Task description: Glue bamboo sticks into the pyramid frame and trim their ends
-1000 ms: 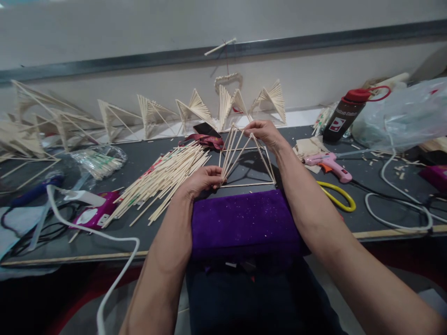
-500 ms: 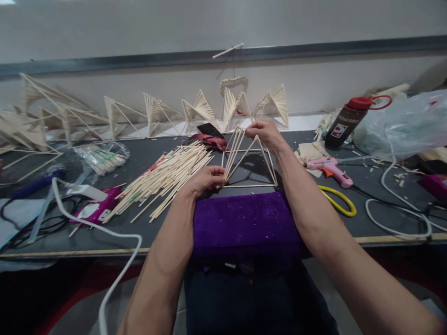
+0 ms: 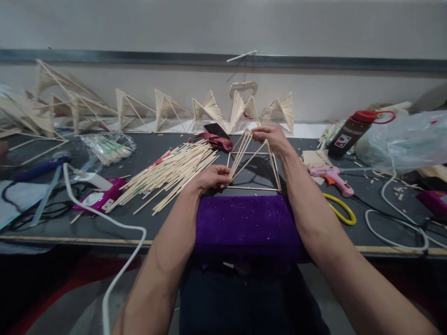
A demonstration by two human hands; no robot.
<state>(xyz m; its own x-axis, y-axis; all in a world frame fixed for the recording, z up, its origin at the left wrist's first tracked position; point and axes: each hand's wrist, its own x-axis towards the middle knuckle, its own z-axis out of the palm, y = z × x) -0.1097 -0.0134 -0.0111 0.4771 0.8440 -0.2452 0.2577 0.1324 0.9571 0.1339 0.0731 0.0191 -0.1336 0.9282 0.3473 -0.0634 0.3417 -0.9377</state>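
Observation:
A small frame of thin wooden sticks (image 3: 254, 188) stands on the dark table between my hands, with several sticks slanting up to two peaks. My left hand (image 3: 213, 178) pinches the sticks at the frame's lower left corner. At the top, my right hand (image 3: 270, 137) has thumb and fingers closed on a stick end by the left peak; the exact contact is partly hidden. Just in front of the frame lies a folded purple cloth (image 3: 247, 221). Left of it, a heap of loose wooden sticks (image 3: 174, 172) is spread diagonally.
Finished-looking stick models (image 3: 207, 109) line the wall. On the right are a pink glue gun (image 3: 333, 177), yellow-handled scissors or a ring (image 3: 340, 209), a dark bottle with a red lid (image 3: 351, 135) and a plastic bag (image 3: 415, 139). A white cable (image 3: 104, 222) hangs over the left front edge.
The camera view has shifted slightly, so the scene sits a little further right. Both hands keep their hold on the stick frame, with hardly any movement of their own.

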